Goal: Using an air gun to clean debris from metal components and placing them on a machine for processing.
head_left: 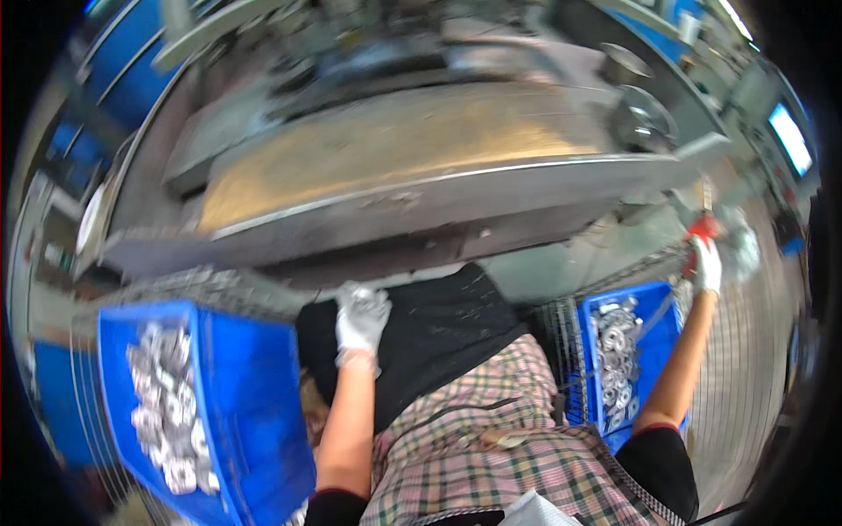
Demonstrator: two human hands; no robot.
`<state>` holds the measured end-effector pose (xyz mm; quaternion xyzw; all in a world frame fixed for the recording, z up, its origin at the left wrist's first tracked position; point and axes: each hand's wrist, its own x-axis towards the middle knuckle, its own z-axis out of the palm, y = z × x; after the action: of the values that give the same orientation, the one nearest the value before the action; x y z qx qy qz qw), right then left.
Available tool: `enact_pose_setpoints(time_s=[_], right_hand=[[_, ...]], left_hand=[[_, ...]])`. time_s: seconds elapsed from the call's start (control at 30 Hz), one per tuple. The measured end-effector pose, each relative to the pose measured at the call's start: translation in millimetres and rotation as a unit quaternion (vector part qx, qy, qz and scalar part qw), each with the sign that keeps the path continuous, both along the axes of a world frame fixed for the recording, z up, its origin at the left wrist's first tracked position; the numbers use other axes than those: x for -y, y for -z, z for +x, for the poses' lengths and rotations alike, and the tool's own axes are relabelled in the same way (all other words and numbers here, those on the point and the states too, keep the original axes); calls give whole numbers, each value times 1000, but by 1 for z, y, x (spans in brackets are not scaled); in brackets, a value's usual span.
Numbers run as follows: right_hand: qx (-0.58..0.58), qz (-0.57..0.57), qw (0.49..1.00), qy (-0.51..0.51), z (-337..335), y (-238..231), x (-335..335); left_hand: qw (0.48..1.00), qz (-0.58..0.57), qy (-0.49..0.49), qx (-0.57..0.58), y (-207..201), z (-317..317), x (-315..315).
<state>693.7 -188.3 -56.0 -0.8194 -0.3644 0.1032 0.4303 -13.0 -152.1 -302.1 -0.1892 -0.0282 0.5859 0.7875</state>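
My left hand (361,321), in a white glove, is over the black cloth (430,329) across my lap. Its fingers look curled, with a greyish patch at them that is too blurred to name. Far out to the right, my gloved right hand (707,267) is closed around a red-handled tool (704,230) with a slim tip pointing away from me; its exact kind is blurred. Below that arm stands a blue bin (671,307) with small silvery metal parts (617,351). To the left of my left forearm, a larger blue bin (254,394) holds more such metal parts (167,412).
Ahead is a metal workbench with a raised front edge (438,180) and a worn brownish top (395,131). Two round metal containers, one of them a shiny pot (643,123), stand at its right end. A lit screen (790,138) is at the far right.
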Motion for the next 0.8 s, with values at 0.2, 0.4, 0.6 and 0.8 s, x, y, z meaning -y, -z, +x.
enact_pose_setpoints(time_s=[0.2, 0.4, 0.6, 0.8], right_hand=[[-159, 103, 954, -233, -168, -38, -23], [-151, -198, 799, -547, -353, 1, -23], [6, -316, 730, -606, -417, 62, -34], [46, -342, 717, -606, -434, 75, -47]], left_hand=[[957, -14, -38, -288, -18, 7, 3], [921, -165, -37, -351, -41, 17, 3], [935, -154, -67, -313, -13, 10, -2], [903, -199, -53, -376, -19, 20, -4]])
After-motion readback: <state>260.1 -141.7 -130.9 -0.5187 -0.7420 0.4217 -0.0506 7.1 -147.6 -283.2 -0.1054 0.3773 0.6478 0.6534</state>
